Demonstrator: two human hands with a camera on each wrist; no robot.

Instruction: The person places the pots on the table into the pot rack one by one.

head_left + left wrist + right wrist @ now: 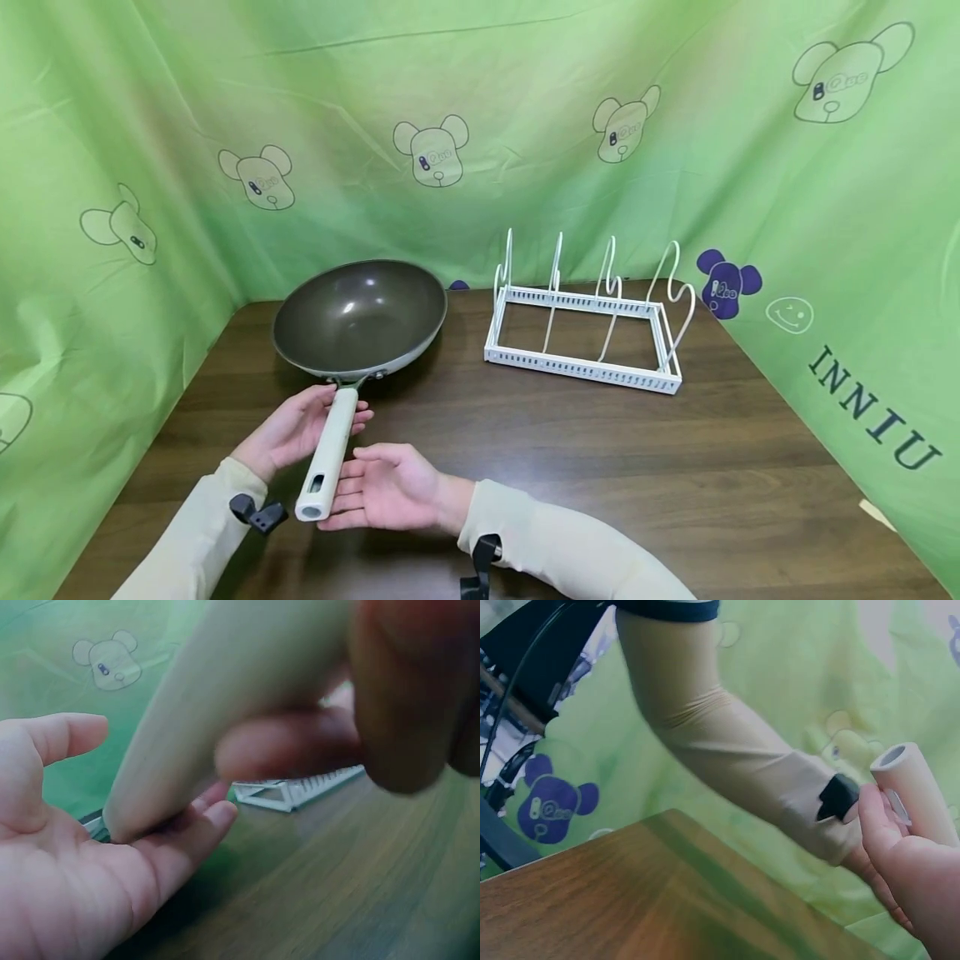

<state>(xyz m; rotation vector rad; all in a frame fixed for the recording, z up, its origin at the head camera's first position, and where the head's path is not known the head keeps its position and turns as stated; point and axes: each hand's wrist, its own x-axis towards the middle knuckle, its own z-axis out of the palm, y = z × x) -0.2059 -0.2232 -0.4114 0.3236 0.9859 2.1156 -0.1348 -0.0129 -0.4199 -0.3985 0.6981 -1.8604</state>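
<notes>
A frying pan (360, 321) with a dark inside and a long cream handle is at the left of the table, its bowl facing up. My left hand (296, 429) lies palm up beneath the handle near the bowl, thumb and fingers loosely extended. In the left wrist view, the handle (195, 712) rests across that palm, the thumb standing apart from it. Under the handle's free end, my right hand (393, 492) touches it with nearly straight fingers, palm turned up. The hollow handle end shows in the right wrist view. Whether the bowl touches the table is unclear.
A white wire rack (585, 337) with upright looped dividers stands at the back right of the wooden table (600, 467). Green printed cloth (525, 100) hangs behind and along both sides. Each sleeve carries a black wrist mount.
</notes>
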